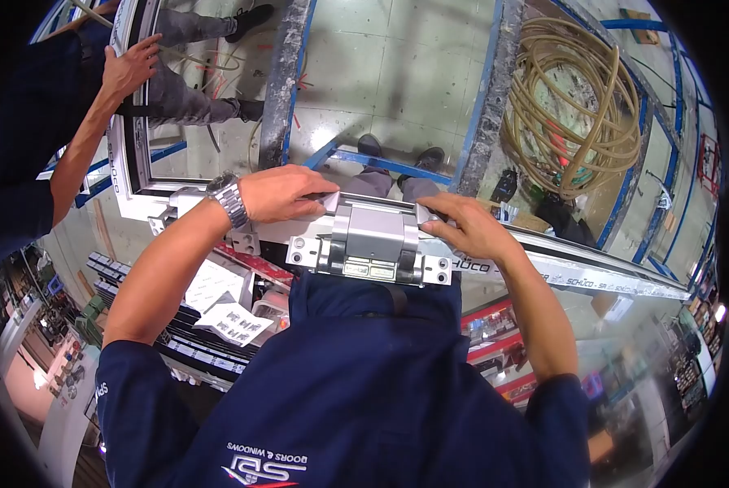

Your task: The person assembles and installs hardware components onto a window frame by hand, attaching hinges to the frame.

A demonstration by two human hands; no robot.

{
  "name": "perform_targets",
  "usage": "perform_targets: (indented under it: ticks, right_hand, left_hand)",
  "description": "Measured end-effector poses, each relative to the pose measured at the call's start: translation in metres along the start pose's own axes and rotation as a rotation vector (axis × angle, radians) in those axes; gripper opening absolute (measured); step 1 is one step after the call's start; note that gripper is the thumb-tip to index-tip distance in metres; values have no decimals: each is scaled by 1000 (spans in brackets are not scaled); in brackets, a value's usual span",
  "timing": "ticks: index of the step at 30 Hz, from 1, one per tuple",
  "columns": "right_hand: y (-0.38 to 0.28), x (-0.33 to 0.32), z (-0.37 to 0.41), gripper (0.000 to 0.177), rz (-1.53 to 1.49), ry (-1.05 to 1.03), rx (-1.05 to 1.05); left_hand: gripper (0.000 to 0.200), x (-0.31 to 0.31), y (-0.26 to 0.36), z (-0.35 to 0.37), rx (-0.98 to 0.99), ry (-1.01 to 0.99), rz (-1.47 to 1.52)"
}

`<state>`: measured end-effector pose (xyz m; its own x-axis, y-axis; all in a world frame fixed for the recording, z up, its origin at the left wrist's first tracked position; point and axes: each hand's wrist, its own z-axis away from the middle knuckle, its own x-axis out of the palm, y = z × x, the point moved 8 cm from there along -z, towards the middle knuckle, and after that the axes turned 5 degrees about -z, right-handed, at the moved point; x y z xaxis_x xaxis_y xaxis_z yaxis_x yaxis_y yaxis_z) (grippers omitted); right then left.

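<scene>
A silver hinge (378, 234) sits across the white frame profile (576, 276), just in front of my body. My left hand (287, 193), with a metal watch on its wrist, is at the left side of the hinge, its fingers closed on a small silver-grey piece (331, 202). On the right side, my right hand (466, 225) has its thumb and fingers closed around another small grey piece (424, 213). Below the hinge body is a bracket with screw holes (438, 270) at its end.
Another person's hand (130, 67) rests on the frame's upright (124, 154) at the left. A coiled hose (617, 134) lies beyond the padded support beam (488, 98). Papers (233, 322) and boxed parts are below left. Two shoes show on the floor behind the frame.
</scene>
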<state>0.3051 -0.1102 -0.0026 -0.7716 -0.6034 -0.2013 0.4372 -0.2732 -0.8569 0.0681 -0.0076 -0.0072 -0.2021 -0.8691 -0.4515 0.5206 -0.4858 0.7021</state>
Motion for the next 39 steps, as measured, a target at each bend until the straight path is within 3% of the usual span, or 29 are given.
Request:
perform_targets:
  ticks: [3,7,9,11,12,15,16,20,26,31,39]
  right_hand:
    - [-1,0,1,48,-4,13,-5]
    - [4,2,2,47,-10,34,-27]
    - [5,3,3,47,-24,39,-29]
    - [4,3,4,46,-24,39,-27]
    - [4,3,3,46,-22,39,-31]
    - [4,3,3,47,-22,65,-38]
    - [6,4,2,47,-33,34,-5]
    - [0,1,2,48,-5,79,-135]
    - [1,2,-6,47,89,-55,-136]
    - [1,3,-6,46,152,-51,-232]
    - [-3,-3,-12,48,115,-68,-260]
  left_hand:
    - [51,-6,16,11,-18,225,-128]
    - [35,-35,97,49,-154,605,-237]
    - [25,-14,117,84,-287,730,70]
    - [23,22,118,101,-521,692,381]
    - [30,55,106,106,-685,581,583]
    - [38,132,89,98,-783,725,1292]
    - [43,151,85,91,-799,644,1428]
    - [26,173,107,56,-763,787,1798]
    - [22,163,126,25,-793,1121,1915]
    - [15,170,125,33,-910,1301,1774]
    - [13,152,137,34,-982,1316,1785]
